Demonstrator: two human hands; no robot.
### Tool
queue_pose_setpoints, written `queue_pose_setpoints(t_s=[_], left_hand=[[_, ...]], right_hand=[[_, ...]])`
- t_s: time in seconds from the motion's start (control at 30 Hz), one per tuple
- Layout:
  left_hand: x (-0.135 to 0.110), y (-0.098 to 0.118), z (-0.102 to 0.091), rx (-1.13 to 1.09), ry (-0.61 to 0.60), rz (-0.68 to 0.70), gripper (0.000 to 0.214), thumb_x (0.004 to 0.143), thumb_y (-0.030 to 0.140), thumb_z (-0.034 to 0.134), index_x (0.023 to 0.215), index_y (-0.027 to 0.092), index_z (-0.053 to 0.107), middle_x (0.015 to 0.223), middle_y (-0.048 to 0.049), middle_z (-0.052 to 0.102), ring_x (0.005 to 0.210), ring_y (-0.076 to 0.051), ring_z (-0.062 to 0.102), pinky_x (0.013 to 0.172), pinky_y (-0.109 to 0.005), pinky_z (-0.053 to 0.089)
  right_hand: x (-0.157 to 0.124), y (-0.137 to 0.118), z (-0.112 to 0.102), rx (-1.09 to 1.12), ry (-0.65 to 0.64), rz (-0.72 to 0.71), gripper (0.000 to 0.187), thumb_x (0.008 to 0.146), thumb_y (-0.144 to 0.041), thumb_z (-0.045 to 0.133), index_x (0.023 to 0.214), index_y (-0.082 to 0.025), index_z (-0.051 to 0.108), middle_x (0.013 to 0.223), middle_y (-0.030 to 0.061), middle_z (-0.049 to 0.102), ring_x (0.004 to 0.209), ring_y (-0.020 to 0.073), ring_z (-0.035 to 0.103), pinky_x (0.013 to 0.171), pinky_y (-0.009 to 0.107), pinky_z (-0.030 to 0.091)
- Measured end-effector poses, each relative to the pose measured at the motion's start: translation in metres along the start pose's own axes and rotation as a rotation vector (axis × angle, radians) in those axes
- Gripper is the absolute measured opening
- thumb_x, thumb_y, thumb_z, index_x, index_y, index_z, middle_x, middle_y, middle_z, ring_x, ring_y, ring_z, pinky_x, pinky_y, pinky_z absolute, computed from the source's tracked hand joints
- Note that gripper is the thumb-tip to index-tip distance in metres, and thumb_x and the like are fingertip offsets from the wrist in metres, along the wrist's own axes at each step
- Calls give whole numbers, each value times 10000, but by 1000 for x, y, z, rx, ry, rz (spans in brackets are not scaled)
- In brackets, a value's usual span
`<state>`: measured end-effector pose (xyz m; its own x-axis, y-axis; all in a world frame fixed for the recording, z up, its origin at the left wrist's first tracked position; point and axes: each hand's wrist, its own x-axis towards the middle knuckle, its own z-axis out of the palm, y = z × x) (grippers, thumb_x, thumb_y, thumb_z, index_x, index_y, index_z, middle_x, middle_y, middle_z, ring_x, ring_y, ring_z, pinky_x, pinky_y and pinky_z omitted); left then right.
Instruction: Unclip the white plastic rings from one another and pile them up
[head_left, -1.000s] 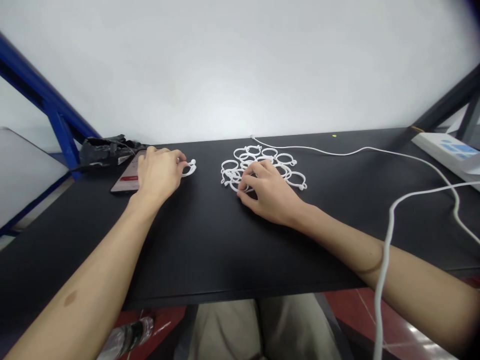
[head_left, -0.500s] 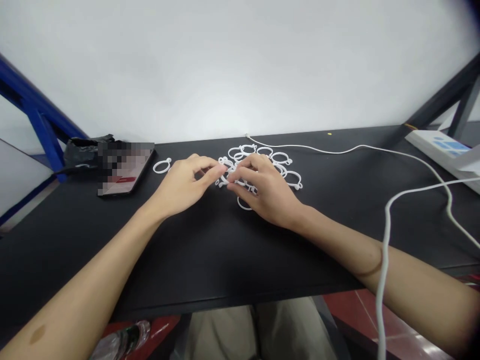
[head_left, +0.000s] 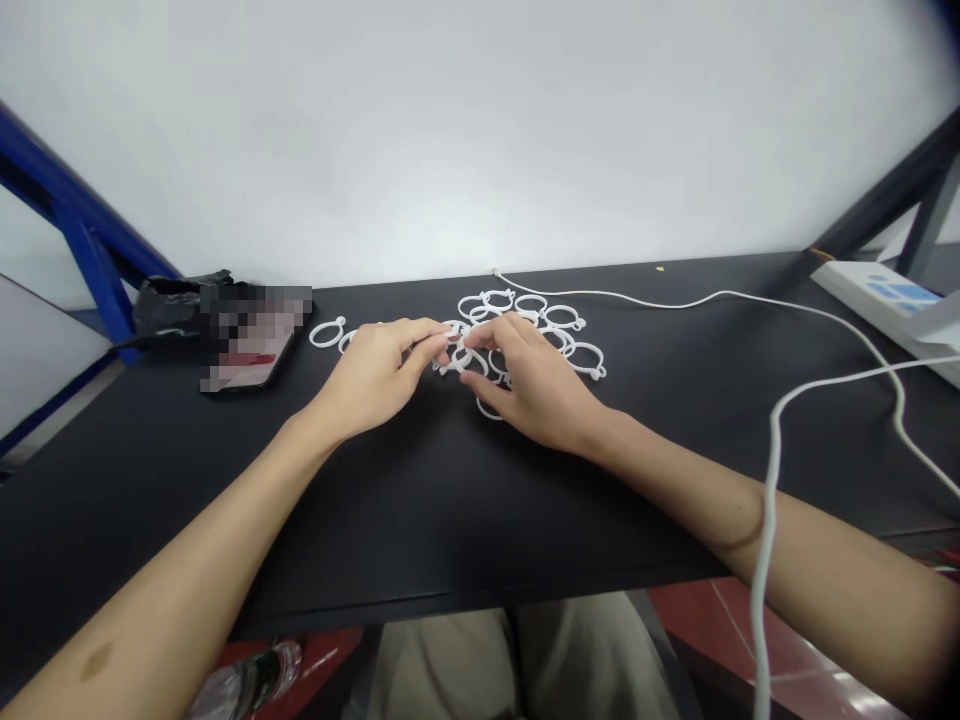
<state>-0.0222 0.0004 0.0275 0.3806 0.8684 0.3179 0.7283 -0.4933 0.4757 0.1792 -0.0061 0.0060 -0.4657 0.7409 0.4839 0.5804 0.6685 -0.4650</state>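
A pile of several white plastic rings (head_left: pixel 555 320) lies on the black table (head_left: pixel 420 500) near its far edge. My left hand (head_left: pixel 375 375) and my right hand (head_left: pixel 536 385) meet at the pile's left side, and both pinch one white ring (head_left: pixel 459 358) between their fingertips. Two loose white rings (head_left: pixel 328 332) lie apart to the left, beside a phone.
A phone (head_left: pixel 251 350) and a black bag (head_left: pixel 176 300) sit at the far left. White cables (head_left: pixel 772 480) cross the right side, near a white power strip (head_left: pixel 892 300). A blue frame (head_left: pixel 82 240) stands left. A bottle (head_left: pixel 247 685) lies under the table.
My left hand left a ring beside the phone and swung right to the pile, where it now joins my right hand on one ring.
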Motion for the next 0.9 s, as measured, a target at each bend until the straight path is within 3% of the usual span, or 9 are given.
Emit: queue_pose_setpoints(t_s=[0.13, 0.27, 0.53, 0.8, 0.9], left_hand=[[0, 5, -2, 4, 20, -42, 330, 966, 367, 439, 829, 213, 696, 973, 12, 747, 773, -150, 637, 699, -238, 433], [-1, 6, -3, 49, 57, -43, 351, 963, 381, 433, 805, 215, 699, 943, 14, 750, 712, -138, 623, 688, -229, 438], [0, 0, 1, 126, 40, -40, 273, 973, 368, 409, 980, 220, 639, 734, 5, 682, 617, -154, 584, 652, -260, 414], [1, -2, 1, 144, -9, -35, 231, 978, 348, 402, 937, 224, 592, 749, 4, 653, 643, -160, 571, 639, -273, 376], [1, 0, -1, 121, -3, -52, 217, 973, 345, 416, 917, 222, 586, 707, 18, 623, 608, -147, 539, 630, -270, 370]], right_hand=[[0, 3, 1, -46, -83, 65, 265, 819, -271, 697, 1006, -196, 525, 1042, 77, 628, 1001, 240, 547, 861, 371, 446], [1, 7, 0, -153, -142, -3, 82, 851, -221, 664, 871, -181, 595, 903, 64, 666, 923, 228, 508, 860, 366, 416], [3, 12, -2, -265, -44, -57, 169, 917, -287, 607, 843, -167, 700, 836, 67, 671, 830, 207, 468, 837, 366, 386], [2, 18, -3, -293, -10, -32, 157, 878, -304, 666, 793, -181, 713, 818, 63, 677, 820, 213, 471, 798, 380, 385], [2, 17, -3, -286, -3, -26, 168, 866, -346, 679, 880, -181, 710, 870, 69, 684, 851, 226, 485, 827, 392, 405]])
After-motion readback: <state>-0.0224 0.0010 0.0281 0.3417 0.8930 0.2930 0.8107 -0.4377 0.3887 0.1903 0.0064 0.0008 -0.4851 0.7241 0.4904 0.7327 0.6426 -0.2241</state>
